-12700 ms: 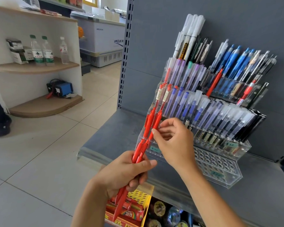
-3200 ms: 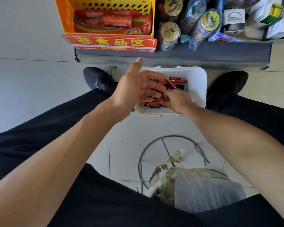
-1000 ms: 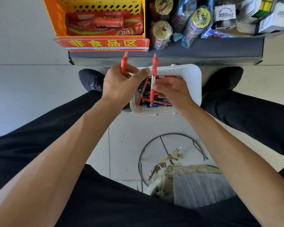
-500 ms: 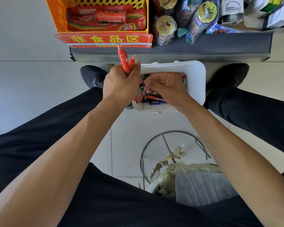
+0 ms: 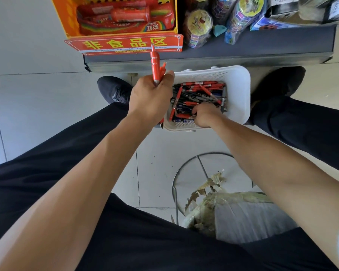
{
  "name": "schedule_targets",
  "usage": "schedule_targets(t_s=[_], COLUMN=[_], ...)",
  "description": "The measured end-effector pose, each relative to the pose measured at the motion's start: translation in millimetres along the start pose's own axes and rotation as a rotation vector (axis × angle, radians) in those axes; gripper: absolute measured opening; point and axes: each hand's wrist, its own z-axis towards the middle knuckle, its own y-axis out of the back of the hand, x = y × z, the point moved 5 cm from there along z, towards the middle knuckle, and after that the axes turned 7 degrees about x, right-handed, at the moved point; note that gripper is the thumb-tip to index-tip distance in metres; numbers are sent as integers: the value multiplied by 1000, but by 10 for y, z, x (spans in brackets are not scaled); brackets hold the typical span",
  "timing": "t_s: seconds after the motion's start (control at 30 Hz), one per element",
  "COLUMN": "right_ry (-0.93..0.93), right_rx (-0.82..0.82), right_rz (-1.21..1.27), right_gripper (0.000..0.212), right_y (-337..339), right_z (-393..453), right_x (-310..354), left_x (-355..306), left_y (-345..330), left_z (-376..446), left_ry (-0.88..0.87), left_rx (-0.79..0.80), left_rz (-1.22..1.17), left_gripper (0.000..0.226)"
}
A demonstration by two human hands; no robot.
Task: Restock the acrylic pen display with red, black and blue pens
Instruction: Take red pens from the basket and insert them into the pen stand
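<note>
A white plastic basket (image 5: 239,90) stands on the floor between my feet, filled with several loose red, black and blue pens (image 5: 200,92). My left hand (image 5: 151,96) hovers at the basket's left rim and grips red pens (image 5: 156,65) that stick up out of the fist. My right hand (image 5: 204,115) reaches down into the near side of the basket, fingers curled among the pens; whether it holds one is hidden. The acrylic pen display is out of view.
A grey shelf edge (image 5: 243,57) runs just beyond the basket, with an orange crate (image 5: 67,20) of red packets, a red sign (image 5: 123,45) and wrapped toys (image 5: 199,26) on it. A wire stool frame (image 5: 176,182) and wrapped bundle (image 5: 239,214) sit near my knees.
My right hand has dropped lower into the near part of the basket. My left hand stays at the rim with its red pens, one now sticking up higher.
</note>
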Motion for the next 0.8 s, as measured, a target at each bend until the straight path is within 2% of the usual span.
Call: schedule_targets(t_s=[0.17, 0.33, 0.47, 0.6, 0.8], right_ry=[-52, -72, 30, 168, 360], right_rx=[11, 80, -41, -131, 44], right_rz=[-47, -25, 165, 609, 1278], right_gripper=[17, 25, 13, 8, 8], right_y=[-47, -85, 22, 180, 388], right_z=[52, 141, 29, -266, -660], right_x=[-7, -64, -141, -191, -31], left_x=[23, 24, 54, 47, 3], left_y=[-21, -28, -36, -2, 6], left_z=[6, 24, 19, 4, -14], left_ry=[-4, -6, -7, -19, -33], left_rx=[19, 41, 44, 15, 33], left_rz=[10, 1, 21, 67, -7], left_gripper=[47, 48, 47, 54, 51])
